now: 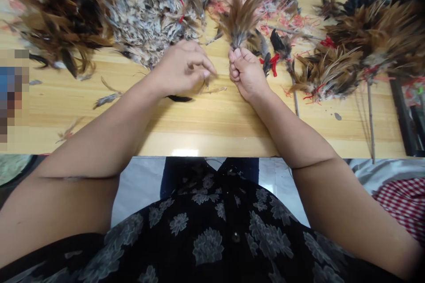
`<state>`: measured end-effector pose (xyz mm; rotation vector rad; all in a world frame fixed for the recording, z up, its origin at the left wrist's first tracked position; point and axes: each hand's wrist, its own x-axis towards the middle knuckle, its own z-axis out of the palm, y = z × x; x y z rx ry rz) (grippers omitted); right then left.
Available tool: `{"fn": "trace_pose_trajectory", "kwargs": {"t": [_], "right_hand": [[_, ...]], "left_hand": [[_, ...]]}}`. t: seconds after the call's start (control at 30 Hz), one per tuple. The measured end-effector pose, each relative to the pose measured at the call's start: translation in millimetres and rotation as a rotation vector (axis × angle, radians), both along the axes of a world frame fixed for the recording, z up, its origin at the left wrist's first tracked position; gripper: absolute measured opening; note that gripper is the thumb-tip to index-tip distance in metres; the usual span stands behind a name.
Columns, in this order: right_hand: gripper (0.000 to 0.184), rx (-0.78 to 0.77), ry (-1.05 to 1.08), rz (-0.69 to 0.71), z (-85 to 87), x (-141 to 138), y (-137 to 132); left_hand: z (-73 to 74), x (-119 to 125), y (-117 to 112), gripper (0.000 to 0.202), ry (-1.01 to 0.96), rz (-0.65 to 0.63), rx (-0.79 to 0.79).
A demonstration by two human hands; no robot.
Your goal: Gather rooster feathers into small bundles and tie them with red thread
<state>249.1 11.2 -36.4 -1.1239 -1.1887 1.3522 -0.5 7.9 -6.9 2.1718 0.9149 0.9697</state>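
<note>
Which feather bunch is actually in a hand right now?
The slim brown tuft standing upright out of the closed fingers of the right hand; the others, like the big grey speckled pile, lie on the wooden table.

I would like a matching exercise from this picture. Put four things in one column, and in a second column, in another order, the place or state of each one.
Things:
1. right hand
2. left hand
3. speckled grey feather pile
4. thin stick

Places or states:
A. runs past the near edge of the table
B. lies beyond the left hand on the wooden table
C. grips the base of a brown feather bunch
D. curled just above loose feathers

Right pairs: 1-C, 2-D, 3-B, 4-A
</note>
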Motion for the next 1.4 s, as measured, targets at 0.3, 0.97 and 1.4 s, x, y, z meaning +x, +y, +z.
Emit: {"fn": "trace_pose_trajectory", "kwargs": {"t": [0.3,0.97,1.4], "right_hand": [[0.066,-0.062,0.039,-0.065,6.4,0.2,-0.6],[0.06,0.348,0.029,-0.051,56.4,0.6,-40.1],[0.059,0.267,0.028,-0.377,5.3,110.0,-1.9]], "left_hand": [[-20.6,-15.6,21.9,0.009,0.265,-0.06,0.077],[-15.1,-39.5,23.4,0.038,-0.094,0.077,0.028],[47.2,93.7,25.4,0.012,0.498,0.081,0.225]]}}
